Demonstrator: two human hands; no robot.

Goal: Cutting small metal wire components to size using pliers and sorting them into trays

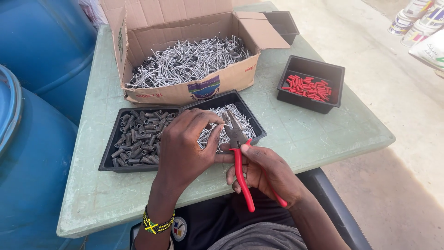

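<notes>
I note my right hand (266, 173) closed around the red handles of the pliers (238, 153), gripping firmly. The tool's long axis runs away from me toward the far edge of the table (296, 134), handles near the near edge, dark steel nose tilted slightly left over the near rim of the two-part black tray (107, 159).

My left hand (187, 148) sits just left of the nose, the closer hand to it. Its fingers are curled, thumb and fingertips pinched together right at the pliers' tip. Whether they hold a small part there I cannot tell; the fingers hide it.

The tray's left compartment holds dull grey metal sleeves (138, 136), short and tubular. Its right compartment holds thin bright nails (238, 120), partly behind the hands.

Behind the tray, toward the far edge, stands an open cardboard box (185, 92), matte brown, heaped with shiny steel nails (185, 62). Toward the right edge is a separate black tray (335, 74) with small red plastic pieces (307, 88), short and cylindrical. The table surface is pale green, scuffed and scratched.
</notes>
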